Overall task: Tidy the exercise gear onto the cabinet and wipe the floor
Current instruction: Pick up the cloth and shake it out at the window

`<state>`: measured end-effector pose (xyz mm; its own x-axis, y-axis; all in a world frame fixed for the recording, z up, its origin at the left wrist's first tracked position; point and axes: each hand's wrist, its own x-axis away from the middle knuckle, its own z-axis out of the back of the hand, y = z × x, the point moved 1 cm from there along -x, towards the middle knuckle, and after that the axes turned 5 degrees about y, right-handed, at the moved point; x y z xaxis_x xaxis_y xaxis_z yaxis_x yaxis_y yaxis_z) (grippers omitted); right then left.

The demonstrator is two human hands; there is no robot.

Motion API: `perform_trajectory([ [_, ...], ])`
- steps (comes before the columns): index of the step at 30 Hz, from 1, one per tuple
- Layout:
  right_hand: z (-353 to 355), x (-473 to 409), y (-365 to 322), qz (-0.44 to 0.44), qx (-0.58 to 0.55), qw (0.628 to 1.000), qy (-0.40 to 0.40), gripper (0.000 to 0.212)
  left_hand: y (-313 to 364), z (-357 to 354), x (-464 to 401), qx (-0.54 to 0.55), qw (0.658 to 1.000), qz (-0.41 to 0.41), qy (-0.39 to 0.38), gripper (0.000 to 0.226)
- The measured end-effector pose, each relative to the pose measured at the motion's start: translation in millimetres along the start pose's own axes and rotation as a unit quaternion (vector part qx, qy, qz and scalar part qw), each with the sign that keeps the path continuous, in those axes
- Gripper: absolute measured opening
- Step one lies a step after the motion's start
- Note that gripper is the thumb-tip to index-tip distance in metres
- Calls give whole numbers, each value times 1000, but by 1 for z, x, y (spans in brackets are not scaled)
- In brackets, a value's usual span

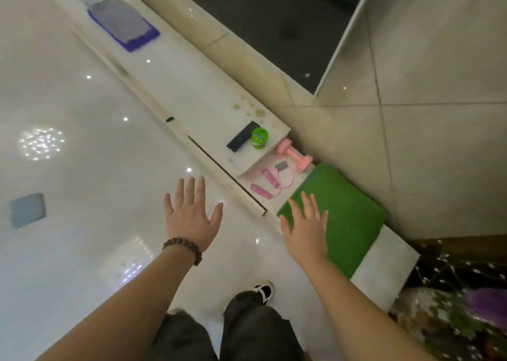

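Note:
A folded green mat [348, 218] lies on the low white cabinet [384, 273] against the wall. Just beyond it on the cabinet sit a pink dumbbell [295, 155] and a pink skipping rope [270, 181]. My right hand [304, 223] hovers with spread fingers over the mat's near edge; whether it touches is unclear. Over the glossy white floor [82, 168], my left hand [192, 215] is spread open and holds nothing. A blue-grey cloth [27, 209] lies on the floor at the left.
On a raised step of the cabinet stand a green jar [259, 138] and a dark remote [240, 140]. Further along lies a grey cloth on a blue tray [123, 26]. A dark screen [260, 17] is on the wall. Artificial flowers [466, 305] stand at the right.

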<state>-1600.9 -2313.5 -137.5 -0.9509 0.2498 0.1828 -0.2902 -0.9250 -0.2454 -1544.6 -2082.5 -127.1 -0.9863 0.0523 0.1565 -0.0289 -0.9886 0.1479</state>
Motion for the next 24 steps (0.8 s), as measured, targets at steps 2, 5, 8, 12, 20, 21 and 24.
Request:
perform_trajectory([
  [2, -2, -5, -30, 29, 11, 999, -20, 48, -34, 10, 10, 9, 999, 43, 6, 73],
  [5, -10, -6, -82, 75, 16, 997, -25, 46, -93, 20, 30, 17, 994, 106, 14, 72],
  [8, -26, 3, -146, 131, 25, 991, -25, 46, -160, 26, 54, 21, 985, 170, 15, 71],
  [12, -58, 33, -245, 186, 32, 981, -49, 47, -256, 32, 98, 44, 971, 234, 22, 70],
  [20, -131, 126, -454, 275, 7, 956, -100, 46, -452, 49, 188, 74, 941, 327, 43, 68],
  [21, -138, 134, -477, 285, 3, 953, -105, 46, -473, 51, 195, 73, 938, 336, 46, 68],
  [24, -155, 154, -535, 319, -2, 940, -122, 47, -529, 58, 209, 76, 927, 365, 48, 67],
])
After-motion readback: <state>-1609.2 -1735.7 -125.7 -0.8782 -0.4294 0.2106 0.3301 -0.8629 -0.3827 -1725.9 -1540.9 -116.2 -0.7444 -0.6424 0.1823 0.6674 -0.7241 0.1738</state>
